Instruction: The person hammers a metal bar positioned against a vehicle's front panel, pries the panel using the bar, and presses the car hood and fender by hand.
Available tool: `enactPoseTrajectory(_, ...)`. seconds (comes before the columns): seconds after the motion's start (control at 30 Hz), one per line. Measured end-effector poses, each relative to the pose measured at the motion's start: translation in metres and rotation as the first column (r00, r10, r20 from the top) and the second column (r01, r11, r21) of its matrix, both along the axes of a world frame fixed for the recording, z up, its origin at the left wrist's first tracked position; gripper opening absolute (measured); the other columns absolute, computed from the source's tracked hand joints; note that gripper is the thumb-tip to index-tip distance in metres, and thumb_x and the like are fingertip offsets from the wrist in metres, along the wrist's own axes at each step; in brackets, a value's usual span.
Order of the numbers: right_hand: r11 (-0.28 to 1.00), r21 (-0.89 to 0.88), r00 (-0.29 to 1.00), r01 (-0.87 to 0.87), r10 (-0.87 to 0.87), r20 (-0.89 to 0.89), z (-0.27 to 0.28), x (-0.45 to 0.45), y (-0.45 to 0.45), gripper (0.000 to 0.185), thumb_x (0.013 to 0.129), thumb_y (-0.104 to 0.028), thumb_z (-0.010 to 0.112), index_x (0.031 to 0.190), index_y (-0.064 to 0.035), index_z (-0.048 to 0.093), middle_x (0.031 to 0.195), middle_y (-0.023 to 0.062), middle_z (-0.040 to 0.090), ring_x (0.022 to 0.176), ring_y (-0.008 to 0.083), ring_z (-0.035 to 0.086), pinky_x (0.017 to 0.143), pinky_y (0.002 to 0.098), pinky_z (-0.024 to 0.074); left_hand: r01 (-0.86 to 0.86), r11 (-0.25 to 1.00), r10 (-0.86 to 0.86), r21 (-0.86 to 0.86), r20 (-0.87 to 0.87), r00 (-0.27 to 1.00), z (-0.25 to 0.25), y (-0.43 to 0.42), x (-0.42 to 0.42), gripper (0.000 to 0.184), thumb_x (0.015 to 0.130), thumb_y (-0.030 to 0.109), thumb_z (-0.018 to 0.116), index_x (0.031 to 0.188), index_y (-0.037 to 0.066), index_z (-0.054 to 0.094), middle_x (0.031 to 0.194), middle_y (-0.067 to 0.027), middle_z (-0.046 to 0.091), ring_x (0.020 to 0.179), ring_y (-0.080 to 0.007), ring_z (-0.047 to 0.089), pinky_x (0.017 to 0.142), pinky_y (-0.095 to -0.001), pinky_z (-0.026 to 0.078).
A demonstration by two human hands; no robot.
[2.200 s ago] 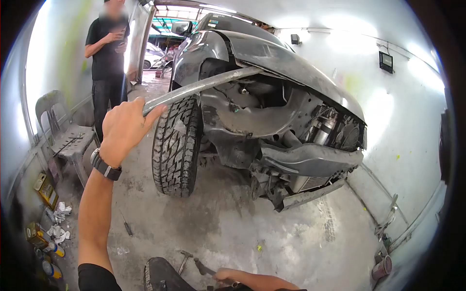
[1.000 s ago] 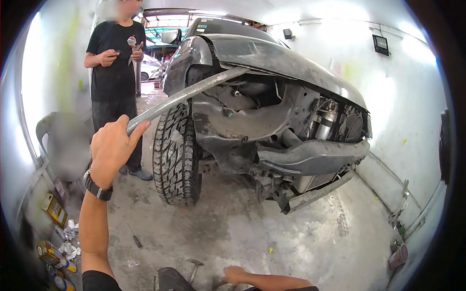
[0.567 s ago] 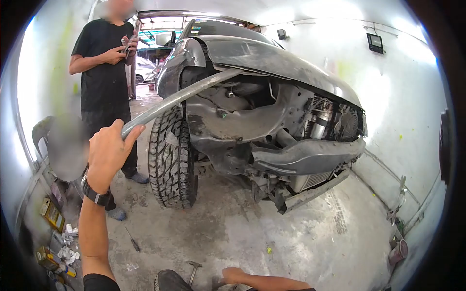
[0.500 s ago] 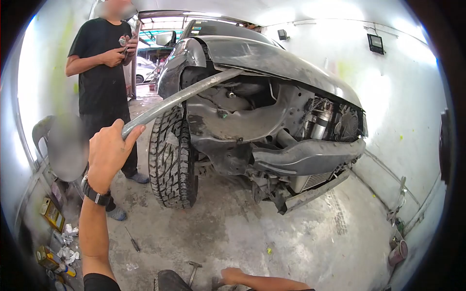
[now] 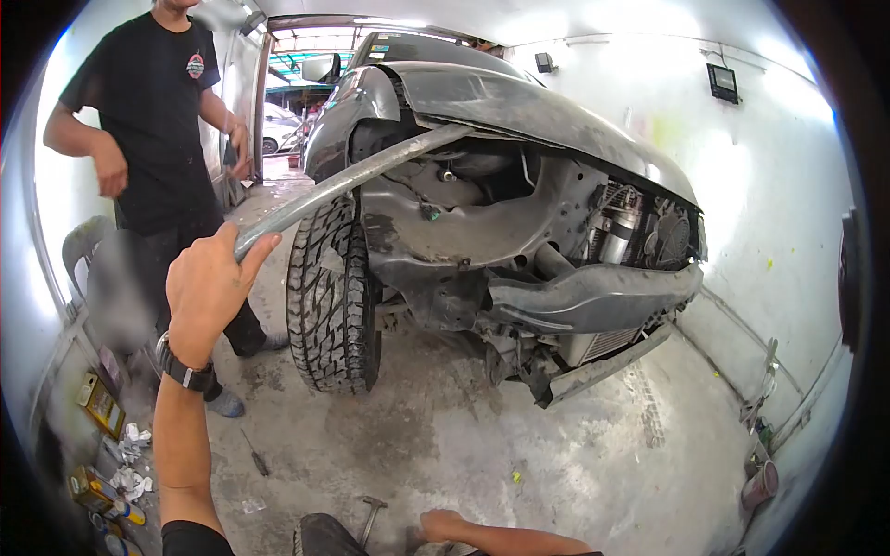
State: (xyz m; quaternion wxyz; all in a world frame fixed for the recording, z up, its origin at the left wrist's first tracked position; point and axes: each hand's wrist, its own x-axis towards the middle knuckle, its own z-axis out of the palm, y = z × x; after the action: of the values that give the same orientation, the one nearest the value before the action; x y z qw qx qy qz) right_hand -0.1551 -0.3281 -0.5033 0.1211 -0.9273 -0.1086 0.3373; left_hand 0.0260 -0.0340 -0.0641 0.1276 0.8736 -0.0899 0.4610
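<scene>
- Right hand (image 5: 445, 525): low, near a hammer (image 5: 372, 519); can't tell if it holds anything.
- Left hand (image 5: 206, 295): wrapped around a long pipe (image 5: 345, 187).
- Pipe's far end: at the hood's (image 5: 542, 116) edge; a loose grip could let it fall.

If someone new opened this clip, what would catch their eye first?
Most likely the dark vehicle filling the centre, its front stripped to bare bodywork beside an exposed tyre. Next comes the long metal bar slanting across the tyre from the left hand up to the hood's edge. A person in black stands at upper left.
</scene>
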Motion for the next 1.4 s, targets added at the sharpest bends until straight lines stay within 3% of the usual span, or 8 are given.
enactPoseTrajectory(0.77,0.999,-0.031,1.000,-0.010,0.009,-0.025,0.017,-0.004,0.000,0.047,0.091,-0.041,0.061,0.100,0.0043,0.067,0.103,0.0230,0.070,0.101,0.0381,0.067,0.081,0.0493,0.0553,-0.008,1.000,0.008,0.000,-0.015,1.000,0.000,-0.003,-0.008,0.058,0.092,0.057,0.057,0.078,0.001,0.061,0.064,-0.0223,0.062,0.063,-0.0414,0.064,0.055,-0.0471,0.049)
enactPoseTrajectory(0.87,1.000,-0.021,1.000,0.012,-0.013,-0.024,0.007,-0.004,-0.003,0.060,0.087,-0.054,0.063,0.105,0.0033,0.066,0.105,0.0243,0.069,0.101,0.0420,0.066,0.084,0.0508,0.0533,-0.009,1.000,0.009,0.005,0.014,1.000,-0.001,-0.005,-0.009,0.058,0.092,0.057,0.057,0.077,0.002,0.060,0.064,-0.0224,0.062,0.063,-0.0414,0.064,0.055,-0.0474,0.049)
enactPoseTrajectory(1.07,0.999,-0.045,1.000,-0.011,0.011,-0.016,0.004,-0.005,-0.004,0.058,0.087,-0.052,0.063,0.105,0.0028,0.066,0.105,0.0242,0.069,0.102,0.0418,0.066,0.085,0.0501,0.0535,-0.081,0.995,0.082,0.051,-0.008,0.997,-0.002,-0.009,-0.015,0.058,0.091,0.060,0.056,0.087,0.003,0.065,0.065,-0.0191,0.064,0.064,-0.0372,0.066,0.054,-0.0447,0.050)
enactPoseTrajectory(1.17,0.999,-0.045,1.000,0.007,-0.006,0.019,0.014,-0.007,-0.001,0.048,0.088,-0.041,0.064,0.099,0.0050,0.068,0.102,0.0228,0.070,0.099,0.0386,0.068,0.083,0.0489,0.0553,-0.048,0.999,0.048,0.018,0.026,0.999,-0.003,-0.011,-0.015,0.057,0.092,0.057,0.057,0.077,0.002,0.058,0.064,-0.0224,0.062,0.063,-0.0420,0.064,0.055,-0.0481,0.049)
enactPoseTrajectory(1.4,1.000,-0.021,1.000,0.021,-0.021,0.003,0.014,-0.005,-0.001,0.047,0.089,-0.041,0.064,0.100,0.0050,0.068,0.102,0.0240,0.070,0.100,0.0394,0.067,0.082,0.0494,0.0548,-0.054,0.998,0.053,0.025,0.041,0.998,-0.004,-0.009,-0.010,0.056,0.091,0.057,0.058,0.078,0.002,0.058,0.063,-0.0215,0.062,0.062,-0.0415,0.063,0.055,-0.0478,0.049)
